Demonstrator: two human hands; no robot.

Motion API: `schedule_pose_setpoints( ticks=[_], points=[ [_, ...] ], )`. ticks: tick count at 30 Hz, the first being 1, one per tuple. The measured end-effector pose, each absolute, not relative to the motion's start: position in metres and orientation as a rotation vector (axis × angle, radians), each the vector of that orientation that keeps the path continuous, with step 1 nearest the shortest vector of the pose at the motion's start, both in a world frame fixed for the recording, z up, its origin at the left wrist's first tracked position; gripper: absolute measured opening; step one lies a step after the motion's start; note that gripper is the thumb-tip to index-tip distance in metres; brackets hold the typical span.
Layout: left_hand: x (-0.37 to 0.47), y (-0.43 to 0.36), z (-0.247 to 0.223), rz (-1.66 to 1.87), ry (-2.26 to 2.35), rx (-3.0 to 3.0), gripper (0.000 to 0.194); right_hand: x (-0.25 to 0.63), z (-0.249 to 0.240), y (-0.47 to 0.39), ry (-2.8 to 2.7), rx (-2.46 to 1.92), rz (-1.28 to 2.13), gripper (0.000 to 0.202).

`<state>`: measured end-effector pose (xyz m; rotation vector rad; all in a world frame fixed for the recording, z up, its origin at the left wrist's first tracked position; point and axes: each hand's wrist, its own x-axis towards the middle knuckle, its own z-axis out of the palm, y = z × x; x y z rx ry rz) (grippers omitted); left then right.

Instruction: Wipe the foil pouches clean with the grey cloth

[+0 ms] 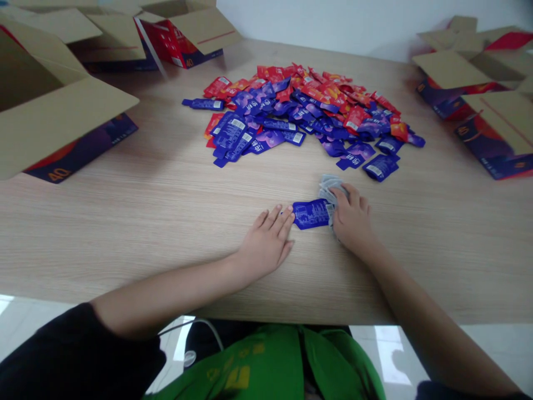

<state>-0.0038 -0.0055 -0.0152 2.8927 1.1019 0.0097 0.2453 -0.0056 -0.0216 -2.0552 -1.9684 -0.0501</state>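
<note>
A single blue sachet [311,214] with small white print lies flat on the table before me. My left hand [266,244] rests palm down with its fingers out, the fingertips on the sachet's left end. My right hand [353,216] is closed round a crumpled grey cloth [328,186] and presses it on the sachet's right end. Beyond my hands spreads a heap of sachets, blue ones [229,133] mostly in front and red ones [283,73] mostly behind.
Open cardboard boxes flank the heap: a large box [83,145] at the left, another box [187,41] behind it, and more boxes [495,133] at the right. A white wall [333,28] stands behind the wooden table [145,222]. A pale cable [208,325] hangs below its near edge.
</note>
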Motion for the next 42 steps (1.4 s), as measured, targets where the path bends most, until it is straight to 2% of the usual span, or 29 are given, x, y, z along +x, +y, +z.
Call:
schedule_pose_setpoints(
  ticks=[4,9,14,19,25,30,35,39,42],
  points=[
    [-0.004,-0.006,-0.016,0.038,1.105,2.89,0.062,0.248,-0.01,-0.003,-1.907,-1.92,-0.022,0.057],
    [-0.003,-0.006,-0.014,0.055,1.092,2.907,0.06,0.194,0.009,0.014,-1.978,-1.702,0.009,0.058],
    [-0.003,-0.005,-0.011,0.024,1.077,2.92,0.054,0.16,-0.004,0.03,-2.28,-1.743,0.028,0.055],
    [-0.001,-0.007,-0.01,0.035,1.115,2.897,0.06,0.19,-0.013,0.026,-2.169,-1.892,-0.074,0.056],
    [-0.001,-0.006,-0.011,0.029,1.119,2.884,0.061,0.241,-0.018,0.008,-1.928,-2.104,-0.024,0.059],
    [-0.003,-0.004,-0.015,0.034,1.087,2.891,0.062,0.265,-0.02,0.009,-1.888,-1.92,0.024,0.056],
    [-0.003,-0.004,-0.016,0.06,1.088,2.908,0.062,0.216,-0.002,0.015,-1.925,-1.624,-0.026,0.058],
    [-0.003,-0.004,-0.014,0.024,1.084,2.928,0.058,0.166,-0.002,0.018,-2.192,-1.726,0.045,0.056],
    [-0.002,-0.004,-0.012,0.005,1.09,2.928,0.058,0.164,-0.008,0.02,-2.246,-1.846,0.009,0.056]
  ],
)
